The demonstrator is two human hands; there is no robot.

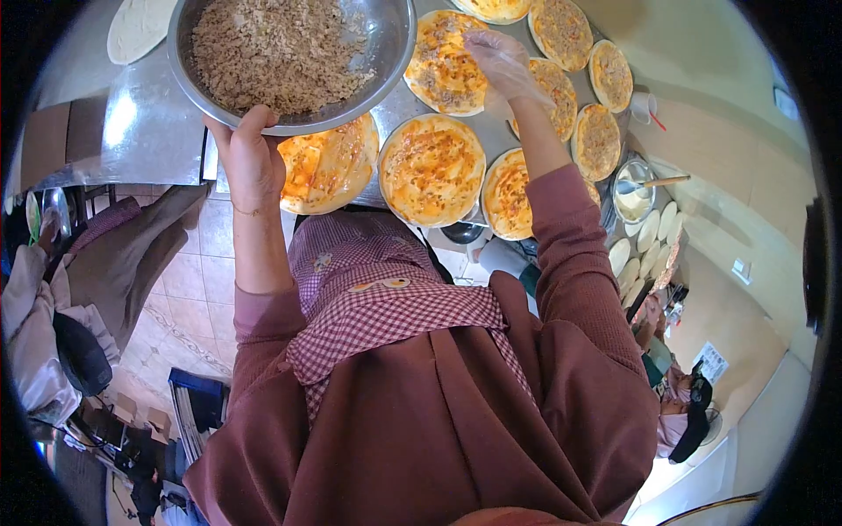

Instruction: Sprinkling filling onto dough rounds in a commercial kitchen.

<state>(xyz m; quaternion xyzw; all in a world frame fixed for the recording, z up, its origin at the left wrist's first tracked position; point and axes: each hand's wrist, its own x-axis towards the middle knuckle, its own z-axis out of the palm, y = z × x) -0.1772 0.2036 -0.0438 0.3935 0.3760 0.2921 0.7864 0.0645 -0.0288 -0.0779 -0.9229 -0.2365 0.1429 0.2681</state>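
Note:
My left hand (253,154) grips the near rim of a large metal bowl (395,66) that holds crumbly cooked minced meat (276,52). In a clear plastic glove, my right hand (503,62) hangs over the right edge of a round flatbread (441,72) spread with orange sauce and some meat; its fingertips are blurred, and whether they hold meat I cannot tell. Nearer to me lie a sauced flatbread (432,171) with no meat seen on it, another (335,167) partly under the bowl, and a third (508,197) beside my right forearm.
Meat-topped flatbreads (562,33) fill the right side of the metal table (395,121). Beyond them stand a plastic cup (643,106) and a bowl with a wooden-handled utensil (633,197). Plain dough (138,29) lies far left. One person (677,394) is at right, another (46,329) at left.

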